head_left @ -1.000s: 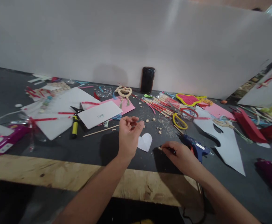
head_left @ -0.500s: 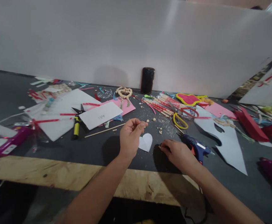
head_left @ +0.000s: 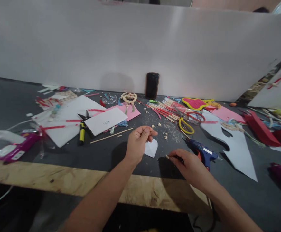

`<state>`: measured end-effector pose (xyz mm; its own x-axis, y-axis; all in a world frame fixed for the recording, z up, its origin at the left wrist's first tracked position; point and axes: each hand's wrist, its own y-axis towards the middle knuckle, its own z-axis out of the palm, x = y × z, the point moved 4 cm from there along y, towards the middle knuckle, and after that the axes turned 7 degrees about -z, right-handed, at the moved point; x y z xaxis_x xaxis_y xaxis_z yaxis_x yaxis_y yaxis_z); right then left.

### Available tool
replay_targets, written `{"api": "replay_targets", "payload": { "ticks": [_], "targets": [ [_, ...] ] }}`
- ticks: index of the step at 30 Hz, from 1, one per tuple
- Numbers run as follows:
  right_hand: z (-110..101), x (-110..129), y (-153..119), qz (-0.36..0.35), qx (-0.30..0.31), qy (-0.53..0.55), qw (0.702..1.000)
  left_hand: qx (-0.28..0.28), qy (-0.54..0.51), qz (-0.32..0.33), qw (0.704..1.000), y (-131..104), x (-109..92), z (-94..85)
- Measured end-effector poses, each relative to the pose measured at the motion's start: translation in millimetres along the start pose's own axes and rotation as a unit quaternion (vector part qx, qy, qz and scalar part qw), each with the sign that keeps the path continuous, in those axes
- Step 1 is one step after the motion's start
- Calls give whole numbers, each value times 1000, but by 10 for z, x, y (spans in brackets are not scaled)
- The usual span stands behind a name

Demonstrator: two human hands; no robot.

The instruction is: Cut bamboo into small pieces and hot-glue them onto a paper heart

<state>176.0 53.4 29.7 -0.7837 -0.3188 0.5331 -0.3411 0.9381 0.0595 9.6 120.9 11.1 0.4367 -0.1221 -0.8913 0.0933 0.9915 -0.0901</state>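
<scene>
My left hand [head_left: 138, 143] hovers over the dark table with thumb and fingers closed in a pinch; whatever may be between the fingertips is too small to make out. Partly covered by it, a white paper heart [head_left: 152, 149] lies flat just beyond. Low over the tabletop, my right hand [head_left: 187, 163] pinches a small pale piece [head_left: 167, 156] between thumb and forefinger. Several similar pale bits [head_left: 165, 137] lie scattered past the heart. Close behind my right hand rests a blue glue gun [head_left: 204, 152], partly covered by the hand.
Yellow-handled scissors [head_left: 186, 125] and red-striped sticks [head_left: 164, 111] lie at the back right. Left of my hands are a thin stick [head_left: 111, 135], a white card [head_left: 105, 121] and pliers [head_left: 81, 132]. A phone [head_left: 152, 85] leans on the grey partition. Cut white paper [head_left: 239, 151] lies right.
My right hand has lifted slightly and shifted right; the small piece at its fingertips now shows. My left hand has moved a little right and down, covering more of the paper heart.
</scene>
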Motion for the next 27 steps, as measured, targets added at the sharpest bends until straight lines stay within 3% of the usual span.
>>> {"api": "replay_targets", "payload": {
  "ticks": [7,15,27],
  "targets": [
    [-87,41,9,-16,-50,70,996,-10,59,32,998,18,-8,-19],
    [-56,-198,89,-21,-150,119,981,-41,96,51,993,61,-5,-69],
    [-44,-134,-18,-63,-171,143,973,10,164,52,985,-102,-202,58]
  ]
}}
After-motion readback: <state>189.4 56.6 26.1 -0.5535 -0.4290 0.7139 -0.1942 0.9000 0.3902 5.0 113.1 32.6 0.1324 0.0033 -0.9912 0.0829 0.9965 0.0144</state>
